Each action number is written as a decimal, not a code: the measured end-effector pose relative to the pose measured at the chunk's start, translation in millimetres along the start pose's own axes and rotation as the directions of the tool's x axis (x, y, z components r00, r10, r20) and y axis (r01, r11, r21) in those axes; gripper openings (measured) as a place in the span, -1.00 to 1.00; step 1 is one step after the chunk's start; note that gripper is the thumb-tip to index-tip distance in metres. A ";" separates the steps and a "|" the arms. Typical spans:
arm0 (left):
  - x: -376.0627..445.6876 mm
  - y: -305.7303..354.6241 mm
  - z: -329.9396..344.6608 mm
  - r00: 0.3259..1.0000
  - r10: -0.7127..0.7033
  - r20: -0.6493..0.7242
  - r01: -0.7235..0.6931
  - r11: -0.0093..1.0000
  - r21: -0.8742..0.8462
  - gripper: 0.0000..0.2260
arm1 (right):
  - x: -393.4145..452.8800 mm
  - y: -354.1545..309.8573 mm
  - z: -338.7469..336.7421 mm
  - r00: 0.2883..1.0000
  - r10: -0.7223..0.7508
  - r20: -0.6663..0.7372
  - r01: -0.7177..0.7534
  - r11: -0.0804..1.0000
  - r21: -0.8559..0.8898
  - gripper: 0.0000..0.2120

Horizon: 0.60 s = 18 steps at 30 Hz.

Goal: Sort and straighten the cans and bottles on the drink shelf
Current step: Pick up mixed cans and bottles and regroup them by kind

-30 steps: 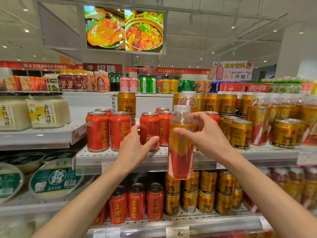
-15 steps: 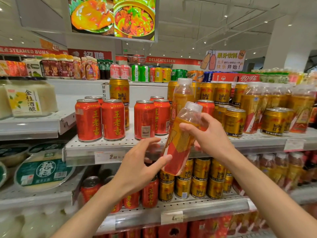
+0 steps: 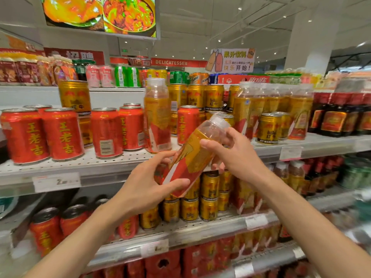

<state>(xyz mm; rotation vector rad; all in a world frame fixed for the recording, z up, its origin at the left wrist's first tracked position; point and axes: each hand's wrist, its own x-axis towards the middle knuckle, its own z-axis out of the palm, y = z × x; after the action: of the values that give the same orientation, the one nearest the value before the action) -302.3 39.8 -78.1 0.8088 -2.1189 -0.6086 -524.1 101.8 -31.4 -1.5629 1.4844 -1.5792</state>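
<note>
Gold-and-red bottle (image 3: 188, 159) is off the shelf, held tilted in front of the shelf edge (image 3: 100, 173), cap up and to the right, base down-left. Our right hand (image 3: 234, 155) curls round the upper part just under the clear neck, thumb on the near side. Our left hand (image 3: 144, 185) wraps the lower red end, thumb across the front, fingertips over the top edge. Both hands grip the same bottle.

Step in hand, as we judge it: relocating a stray bottle out of the red cans (image 3: 62, 133). A second matching bottle (image 3: 157, 115) stands upright among those cans, also out of place. The proper group of like bottles (image 3: 259, 109) stands further right on the same shelf, behind gold cans (image 3: 269, 127).

Next move probably calls for swinging right, bringing the bottle upright, and setting it down beside that group with the label facing out. Free space there is hard to read; gold cans sit in front, so knocking one over is a risk.
</note>
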 end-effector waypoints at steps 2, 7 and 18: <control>11.3 16.8 23.7 1.000 -0.001 -0.004 0.001 1.000 -0.001 -0.41 | 0.8 8.4 -32.2 1.000 -0.012 0.016 0.013 1.000 -0.027 -0.53; 37.9 53.6 83.7 1.000 0.011 0.001 -0.012 0.998 0.063 -0.42 | 7.1 32.7 -107.6 0.999 -0.016 0.038 0.016 1.000 -0.022 -0.51; 92.2 85.3 152.1 0.995 0.083 0.051 -0.086 0.994 0.064 -0.42 | 17.2 51.2 -189.8 1.000 -0.001 -0.027 0.001 1.000 -0.013 -0.63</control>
<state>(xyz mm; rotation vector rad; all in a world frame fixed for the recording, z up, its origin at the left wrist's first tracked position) -498.6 55.5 -67.2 0.7430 -2.2153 -0.5204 -717.9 138.5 -26.0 -1.5555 1.5109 -1.6004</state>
